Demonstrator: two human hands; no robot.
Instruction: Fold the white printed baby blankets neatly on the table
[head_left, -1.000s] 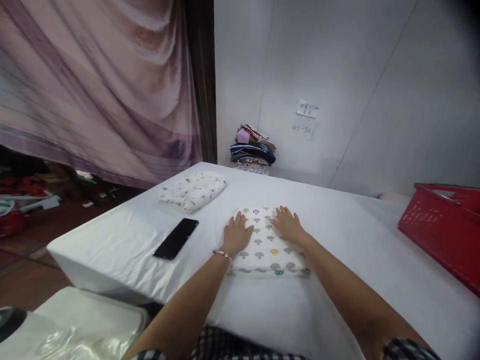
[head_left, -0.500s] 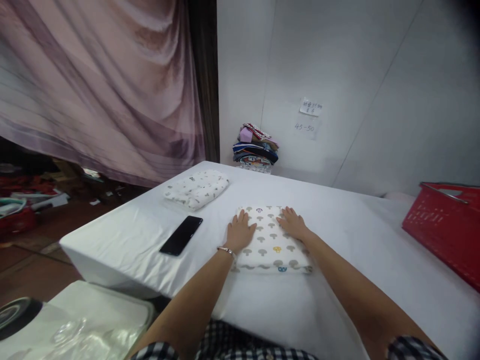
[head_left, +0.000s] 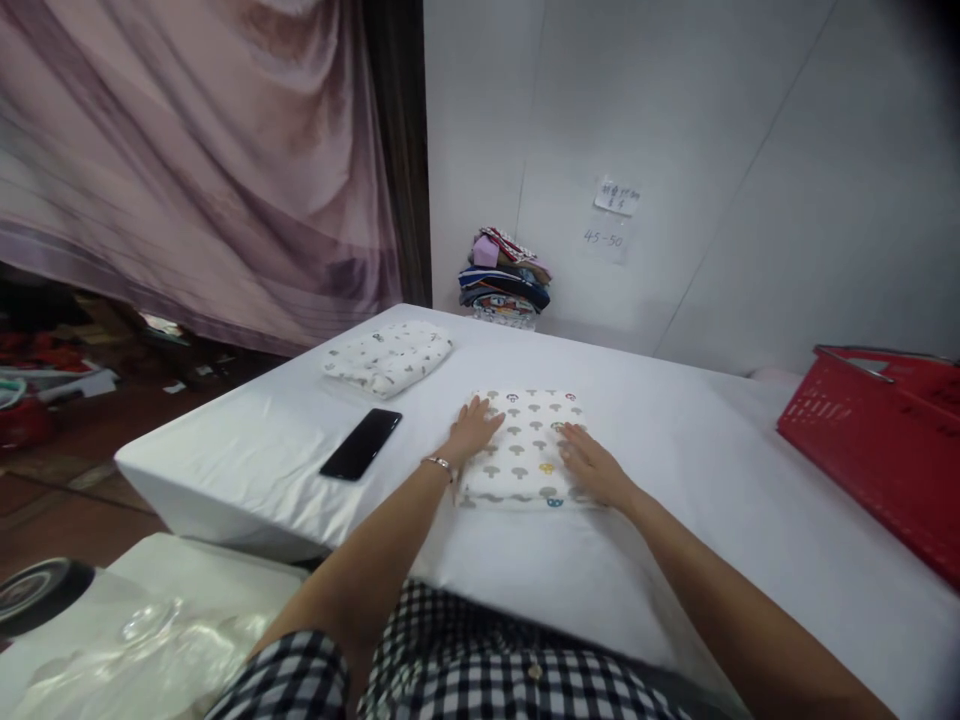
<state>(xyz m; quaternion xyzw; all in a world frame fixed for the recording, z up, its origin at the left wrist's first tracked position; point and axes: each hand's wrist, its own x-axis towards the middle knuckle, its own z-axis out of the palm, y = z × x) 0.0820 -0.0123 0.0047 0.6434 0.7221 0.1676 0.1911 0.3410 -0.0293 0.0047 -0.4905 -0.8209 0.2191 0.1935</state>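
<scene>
- Folded cloth, white with a mushroom print, just below the centre of the frame, flat on the desk.
- Left hand laid on the cloth's left side, fingers spread out, gripping nothing.
- Right hand laid on the cloth's right side, nearer the bottom of the frame than the left, fingers extended, likewise without a grip.
- Below the cloth, toward the bottom middle of the frame, clear film, reaching to the checked shirt. Cannot tell for certain about any wrapping of the cloth by it.
- Likely in a flattening or smoothing step, to judge by both hands spread over opposite sides.
- Would call next, in all likelihood, for light, even pressure from both sides, without rucking the top layer or dragging the film along.
- Left of centre, apart from the cloth, a dark phone; above it, a second cloth, pale and patterned.
- At the right edge of the frame, a red basket.
- Beyond the desk, at upper middle, a clothes pile; to its right, on the wall, a paper note.
- Across the upper left, a pinkish curtain; at lower left, crumpled plastic.
</scene>
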